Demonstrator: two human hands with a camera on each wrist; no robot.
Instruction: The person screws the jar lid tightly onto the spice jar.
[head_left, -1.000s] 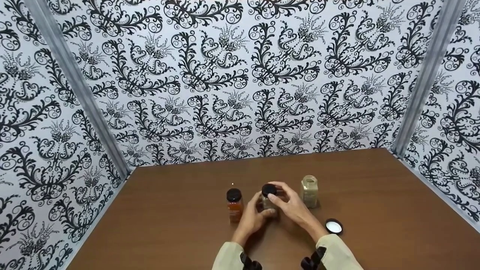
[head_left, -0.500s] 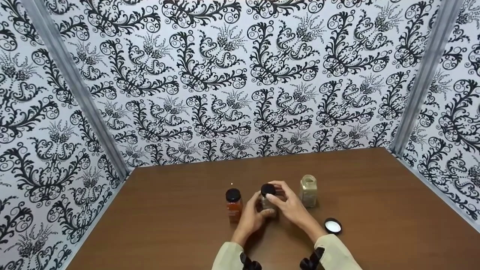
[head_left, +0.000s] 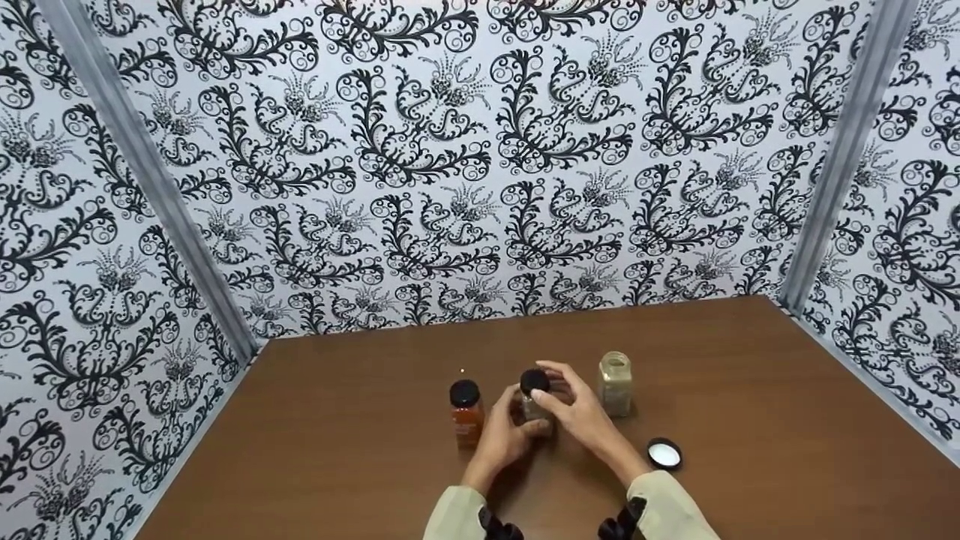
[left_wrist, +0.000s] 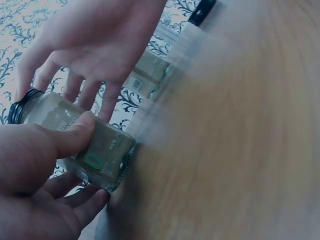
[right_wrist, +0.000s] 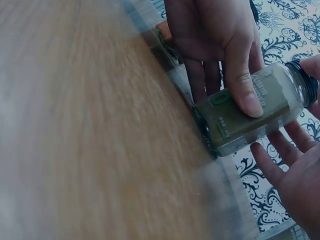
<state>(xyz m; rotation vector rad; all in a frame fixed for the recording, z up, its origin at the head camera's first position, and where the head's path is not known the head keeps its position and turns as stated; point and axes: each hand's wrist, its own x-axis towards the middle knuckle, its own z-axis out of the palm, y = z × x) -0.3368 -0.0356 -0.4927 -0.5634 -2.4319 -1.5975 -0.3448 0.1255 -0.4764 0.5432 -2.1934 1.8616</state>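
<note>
A glass spice jar (left_wrist: 107,150) with greyish-green powder and a black lid (head_left: 534,380) stands upright between the two hands. My left hand (head_left: 504,436) grips the jar's body, its thumb across the label in the left wrist view. Up at the top, my right hand (head_left: 583,412) pinches the black lid between thumb and fingers, its other fingers spread behind the jar. Just left of the left hand is a jar of orange-red spice (head_left: 466,424) with its black lid on. To the right of the right hand stands a lidless jar (head_left: 615,390) of pale greenish powder.
A loose black lid (head_left: 664,454) lies on the brown table (head_left: 360,450), white inside facing up, beside the right forearm. Patterned black-and-white wall panels (head_left: 450,187) enclose the table at the back and sides.
</note>
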